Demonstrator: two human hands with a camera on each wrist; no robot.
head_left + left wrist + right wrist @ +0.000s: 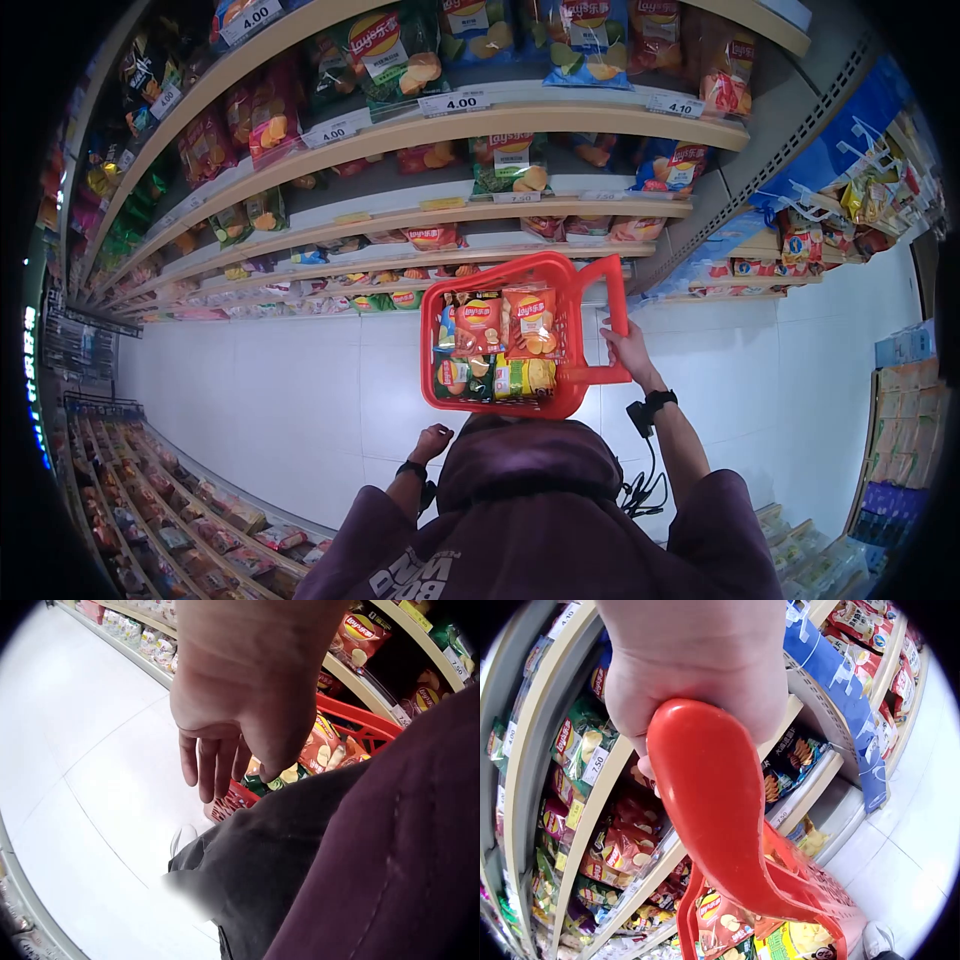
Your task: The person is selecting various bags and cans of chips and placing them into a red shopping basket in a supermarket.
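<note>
My right hand [627,348] grips the handle [705,780] of a red plastic shopping basket [428,345], fingers curled round it. The basket hangs in front of my body. Inside lie two red Lay's chip bags [531,322], a dark green chip bag [452,377] and a yellow snack bag [525,377]; part of a blue bag shows at the left wall. My left hand [433,441] hangs beside my body, holding nothing. In the left wrist view its fingers [207,769] point loosely downward, and the basket's side shows behind them.
Curved shelves [420,130] full of chip bags rise ahead, with price tags [453,102] along their edges. A snack rack [190,500] stands at the lower left. Hanging packets [800,245] and a blue panel are at the right. Pale tiled floor [280,390] lies below.
</note>
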